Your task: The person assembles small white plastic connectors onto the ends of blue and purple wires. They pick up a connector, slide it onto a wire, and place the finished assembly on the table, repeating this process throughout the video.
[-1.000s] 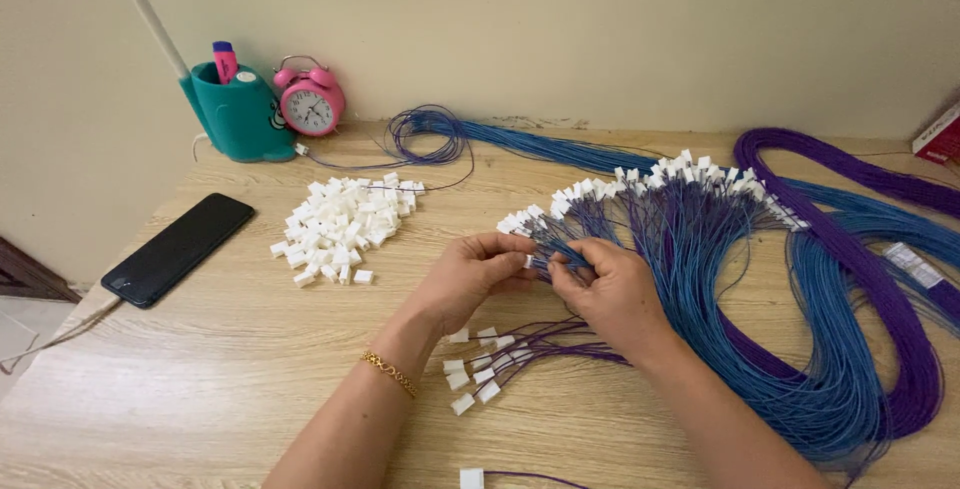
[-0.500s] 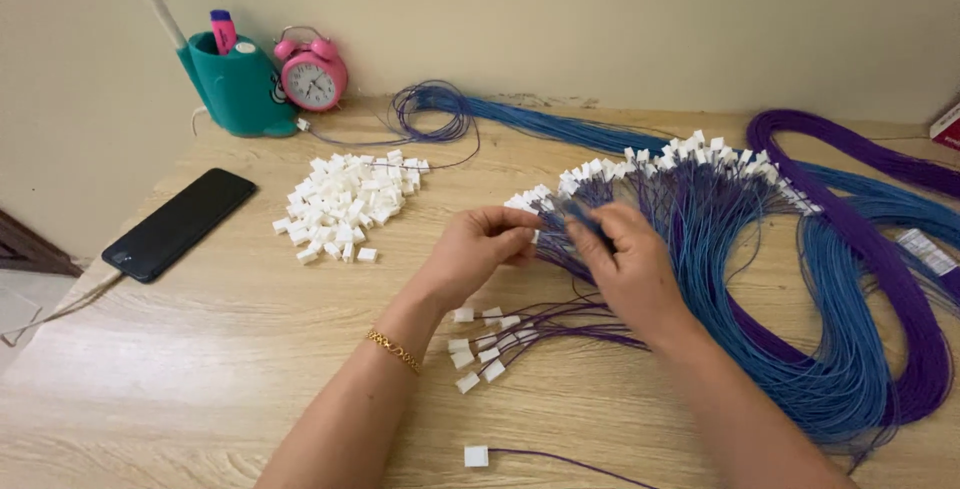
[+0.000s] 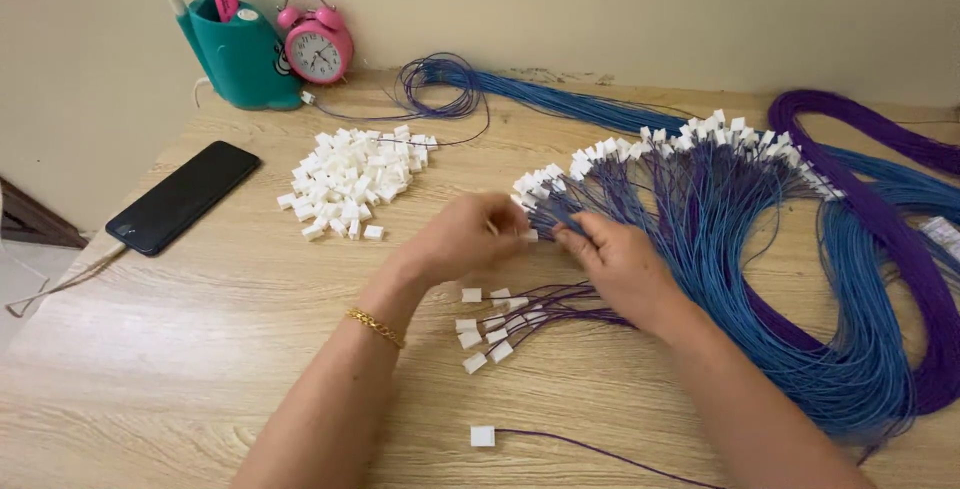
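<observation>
Phone: black slab smartphone (image 3: 183,196) flat on the pale wooden bench (image 3: 200,349), far left.
Cup and clock: teal plastic pen cup (image 3: 240,54), pink twin-bell alarm clock (image 3: 318,46) beside it at the wall.
Pile: loose white plastic connector housings (image 3: 355,181), mid-left.
Left hand (image 3: 465,237): pinching a white housing at the wire ends.
Right hand (image 3: 620,267): fingers gripping blue and purple wires (image 3: 700,209), fanned right.
Front: finished purple leads (image 3: 495,324) below both hands.

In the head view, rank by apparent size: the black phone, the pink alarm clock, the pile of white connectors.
1. pile of white connectors
2. black phone
3. pink alarm clock
The clock sits farther from the camera, so it may look smaller than it is.
</observation>
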